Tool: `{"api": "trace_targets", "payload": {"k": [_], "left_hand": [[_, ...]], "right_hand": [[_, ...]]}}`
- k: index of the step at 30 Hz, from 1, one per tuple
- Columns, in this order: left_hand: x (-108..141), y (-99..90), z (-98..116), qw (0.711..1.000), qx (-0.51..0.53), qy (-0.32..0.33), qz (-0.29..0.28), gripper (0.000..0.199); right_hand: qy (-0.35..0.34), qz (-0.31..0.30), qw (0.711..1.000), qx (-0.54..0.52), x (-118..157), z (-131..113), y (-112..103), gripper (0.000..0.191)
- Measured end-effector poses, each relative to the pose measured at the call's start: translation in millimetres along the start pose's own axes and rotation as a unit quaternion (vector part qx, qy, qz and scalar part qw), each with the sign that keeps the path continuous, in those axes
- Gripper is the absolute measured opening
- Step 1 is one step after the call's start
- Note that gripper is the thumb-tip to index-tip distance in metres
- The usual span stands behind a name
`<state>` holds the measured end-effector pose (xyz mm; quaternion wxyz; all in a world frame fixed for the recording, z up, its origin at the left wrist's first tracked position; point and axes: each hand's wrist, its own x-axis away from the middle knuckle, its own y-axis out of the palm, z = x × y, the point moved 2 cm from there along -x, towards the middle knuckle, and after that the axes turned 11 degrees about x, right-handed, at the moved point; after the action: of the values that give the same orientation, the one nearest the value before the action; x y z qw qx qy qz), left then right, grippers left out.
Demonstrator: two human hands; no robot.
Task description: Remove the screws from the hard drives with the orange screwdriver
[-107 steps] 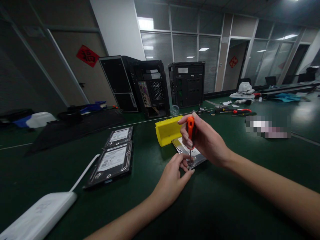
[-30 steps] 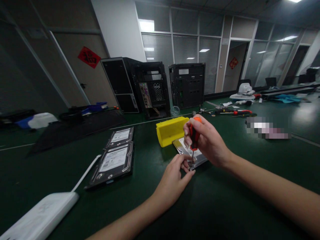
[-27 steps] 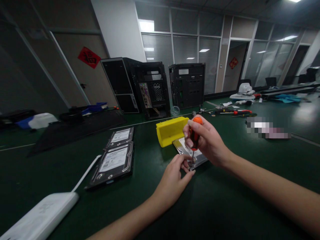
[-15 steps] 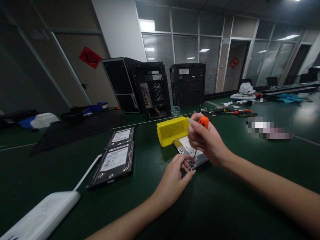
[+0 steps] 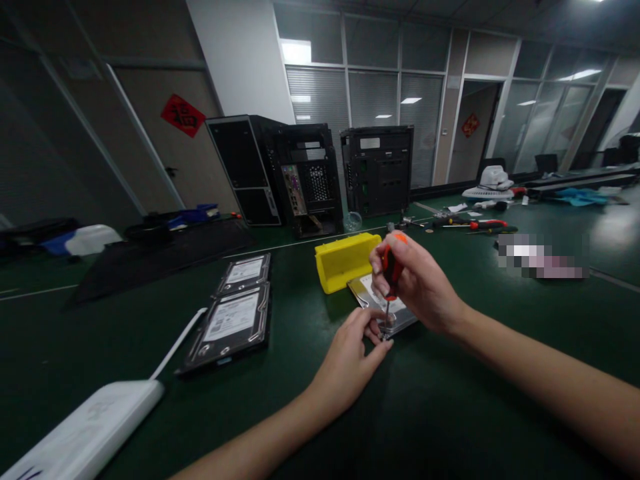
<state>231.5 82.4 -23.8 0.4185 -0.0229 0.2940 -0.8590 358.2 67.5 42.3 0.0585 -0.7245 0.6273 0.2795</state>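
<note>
My right hand (image 5: 425, 280) is wrapped round the orange and black handle of a screwdriver (image 5: 391, 270). The screwdriver stands nearly upright, its thin shaft reaching down to the near corner of a hard drive (image 5: 401, 321) that lies flat, label up. At that same corner my left hand (image 5: 345, 353) is closed, thumb and fingers pinching around the drive's edge beside the tip. The tip itself and any screw under it are too small to make out. Right behind the drive sits a yellow plastic bin (image 5: 345, 263), tipped with its opening toward me.
Two more hard drives (image 5: 233, 320) lie to the left. Nearer is a white power strip (image 5: 95, 427) with its cable. Open computer cases (image 5: 307, 180) stand at the back. Pliers and other hand tools (image 5: 487, 225) lie at the back right of the green table (image 5: 300, 293).
My right hand has turned about the screwdriver, so more of its handle shows and it stands straighter. My left hand and the hard drive keep their places.
</note>
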Motion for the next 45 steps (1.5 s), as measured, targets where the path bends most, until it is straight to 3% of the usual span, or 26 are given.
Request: {"api": "trace_targets", "payload": {"k": [12, 17, 20, 23, 27, 29, 31, 34, 37, 39, 41, 45], "left_hand": [[-0.1, -1.3, 2.6, 1.000, -0.003, -0.007, -0.008, 0.027], [0.6, -0.7, 3.1, 1.000, 0.002, -0.010, -0.006, 0.026], [1.4, -0.7, 2.1, 1.000, 0.009, -0.011, -0.008, 0.027], [2.5, -2.4, 1.0, 1.000, 0.013, -0.017, -0.009, 0.027], [4.9, -4.2, 1.8, 1.000, 0.008, -0.025, -0.004, 0.029], [5.7, -4.6, 4.7, 1.000, -0.009, -0.028, -0.001, 0.033], [4.5, -7.2, 9.6, 0.999, -0.038, -0.026, 0.009, 0.038], [-4.5, -21.3, 18.8, 0.993, -0.102, -0.006, 0.056, 0.033], [-23.0, -45.6, 25.3, 0.974, -0.204, 0.057, 0.086, 0.024], [-37.6, -60.0, 24.2, 0.954, -0.282, 0.084, 0.060, 0.021], [-51.1, -68.8, 17.3, 0.934, -0.352, 0.055, 0.022, 0.021], [-71.5, -63.5, 0.2, 0.913, -0.408, 0.016, -0.013, 0.027]], "right_hand": [[0.014, 0.005, 1.000, 0.014, -2.7, 5.3, -4.0, 0.027], [-0.014, 0.021, 1.000, 0.017, -9.8, -15.1, -13.3, 0.020], [-0.021, 0.069, 0.997, 0.004, -13.9, -32.3, -36.3, 0.019], [0.004, 0.123, 0.991, -0.051, -9.4, -35.3, -73.6, 0.017], [0.097, 0.209, 0.959, -0.167, 8.1, -15.1, -127.4, 0.019], [0.140, 0.244, 0.945, -0.169, 15.5, -2.9, -146.1, 0.022], [0.161, 0.230, 0.949, -0.144, 18.6, 6.7, -154.4, 0.026], [0.188, 0.182, 0.958, -0.119, 18.6, 19.6, -151.0, 0.029], [0.219, 0.161, 0.956, -0.106, 19.0, 34.1, -140.2, 0.033], [0.236, 0.148, 0.956, -0.090, 20.3, 43.2, -133.7, 0.034], [0.248, 0.136, 0.956, -0.074, 22.2, 49.8, -129.3, 0.034], [0.252, 0.126, 0.958, -0.047, 25.3, 51.9, -125.2, 0.033]]}}
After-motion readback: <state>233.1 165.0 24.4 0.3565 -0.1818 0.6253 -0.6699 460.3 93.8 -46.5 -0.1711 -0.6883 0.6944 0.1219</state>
